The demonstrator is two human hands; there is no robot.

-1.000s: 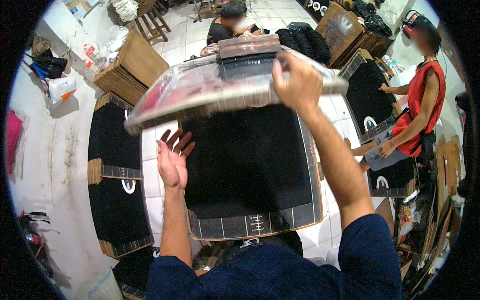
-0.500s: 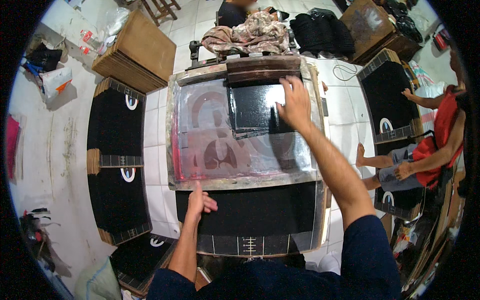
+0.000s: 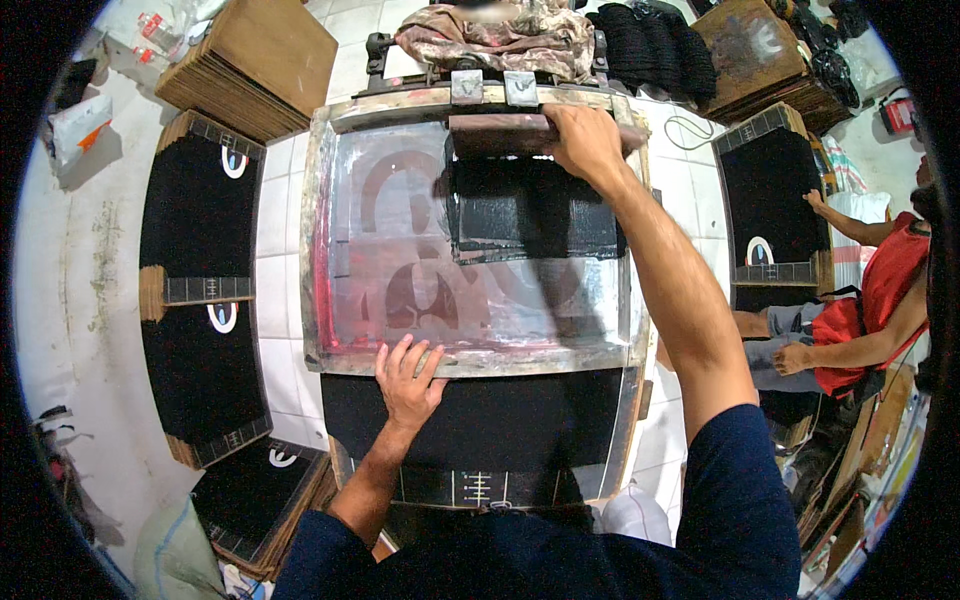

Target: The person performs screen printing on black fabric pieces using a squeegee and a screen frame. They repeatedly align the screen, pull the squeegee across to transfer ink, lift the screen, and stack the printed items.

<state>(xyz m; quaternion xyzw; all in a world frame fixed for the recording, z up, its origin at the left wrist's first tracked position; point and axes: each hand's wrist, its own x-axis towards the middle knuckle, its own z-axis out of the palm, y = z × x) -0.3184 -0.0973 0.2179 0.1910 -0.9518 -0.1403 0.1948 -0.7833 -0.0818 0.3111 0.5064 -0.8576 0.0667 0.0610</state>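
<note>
- White tiled floor, pale wall to the left; stack of flat brown boards at the far left.
- Two stacks of boards with black covers and white ring-shaped prints stand in line along the left side.
- Centre: rectangular mesh screen in a worn, stained wooden frame, lying over a board with a plain black cover. Near part of the cover is exposed, bordered by a dark strip with white marks.
- Mesh: greyish, with large curved shapes showing through and pink staining at left. Wet-looking black ink patch sits in the far right part.
- Long brown squeegee bar lies across the far side of the screen, just beyond the ink. Contact of its lower edge with the mesh: cannot tell.
- Right hand: clenched around the right part of the squeegee.
- Left hand: fingers extended and spread, fingertips resting on the near frame rim, not clenched; pressure cannot be judged.
- Two silver metal blocks at the far rim; crumpled mottled cloth behind.
- Right: co-worker in a red sleeveless top, one hand near another black-covered board.
</note>
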